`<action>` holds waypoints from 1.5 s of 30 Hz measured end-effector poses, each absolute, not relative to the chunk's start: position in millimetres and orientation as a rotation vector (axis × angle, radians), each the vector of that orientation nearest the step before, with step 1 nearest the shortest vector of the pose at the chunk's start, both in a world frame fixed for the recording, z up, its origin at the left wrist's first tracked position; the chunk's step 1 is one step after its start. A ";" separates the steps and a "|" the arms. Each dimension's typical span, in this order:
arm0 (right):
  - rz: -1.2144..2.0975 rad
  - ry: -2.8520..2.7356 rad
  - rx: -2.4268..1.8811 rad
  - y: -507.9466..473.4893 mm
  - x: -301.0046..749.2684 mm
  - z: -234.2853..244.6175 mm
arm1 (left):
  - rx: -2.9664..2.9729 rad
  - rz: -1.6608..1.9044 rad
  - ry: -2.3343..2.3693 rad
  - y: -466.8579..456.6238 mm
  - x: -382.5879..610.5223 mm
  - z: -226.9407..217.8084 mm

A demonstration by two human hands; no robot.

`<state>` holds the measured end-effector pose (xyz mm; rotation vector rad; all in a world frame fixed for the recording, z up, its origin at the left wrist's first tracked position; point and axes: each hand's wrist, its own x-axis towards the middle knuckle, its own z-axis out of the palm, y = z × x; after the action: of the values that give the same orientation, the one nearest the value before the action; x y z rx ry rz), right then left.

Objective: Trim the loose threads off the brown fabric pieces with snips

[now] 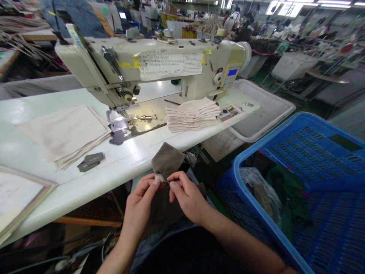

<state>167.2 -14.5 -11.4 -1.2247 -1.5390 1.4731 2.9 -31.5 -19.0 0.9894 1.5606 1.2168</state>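
Two hands pinch a taupe fabric piece at the sewing table's edge

In the head view, the taupe fabric piece point(167, 156) is just in front of the near edge of the white sewing table point(134, 156), its broad end pointing away from the person. The left hand point(141, 196) pinches its near end between thumb and fingers, where a small pale patch shows. The right hand point(188, 198) is just beside it, thumb and forefinger drawn together on a slim dark item point(167, 182), too small to identify.

Beyond the hands stands an industrial sewing machine point(196, 85), with a handwritten sheet point(171, 64) held on its arm by yellow tape and a control panel point(229, 76) showing a blue display. Left of the needle area lies a flat stack of cream fabric point(68, 131); two dark grey pieces point(90, 161) overlap near its front corner. To the right sits a pile of folded cream fabric point(192, 114), with a small tool tray point(232, 118) beside it.

On the right side, a blue plastic basket point(330, 182) contains a clear plastic bag point(264, 190) and dark green cloth point(291, 205). A translucent white bin point(268, 104) stands behind it.
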 end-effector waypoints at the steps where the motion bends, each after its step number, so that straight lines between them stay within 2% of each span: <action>1: 1.476 -1.531 -1.228 -14.4 167.2 -11.3 | 0.992 1.215 1.560 -31.3 2.7 -19.7; 21: 1.714 -1.168 -1.204 -7.1 162.4 -19.9 | 1.385 1.208 1.666 -35.3 13.6 -2.8; 32: 1.512 -1.052 -1.270 -7.9 163.0 -11.9 | 1.016 1.185 1.587 -33.5 3.4 -15.0; 40: 1.114 -1.323 -1.163 -7.5 162.3 -12.2 | 1.301 1.156 1.621 -32.3 3.8 -1.9; 45: 1.372 -1.270 -1.207 -5.6 165.2 -9.1 | 1.449 1.175 1.693 -30.2 2.9 0.6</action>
<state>165.2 -5.6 -9.1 -1.2073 -1.2696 1.3723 2.9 -30.2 0.6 1.4495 1.6927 1.1745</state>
